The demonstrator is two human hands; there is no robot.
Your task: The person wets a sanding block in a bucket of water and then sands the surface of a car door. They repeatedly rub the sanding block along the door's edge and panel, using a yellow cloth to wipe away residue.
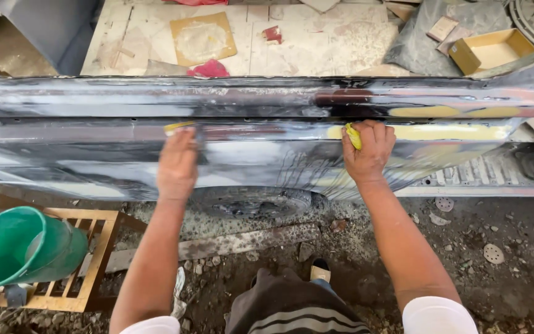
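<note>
1. Near: green bucket on wooden stool, bottom-left; gravel ground w/ loose sanding discs at right.
2. L hand flat on wet car body panel, fingers together, pressing a yellowish sanding pad at the panel's crease.
3. R hand well apart to the right, same crease, closed on a yellow cloth.
4. Far: cardboard box top-right, past panel's upper edge.

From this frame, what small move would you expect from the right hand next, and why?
Probably a short stroke rightward along the wet car panel: the right hand presses a yellow pad at the start of a yellow filler strip, while the left hand rests flat.
</note>
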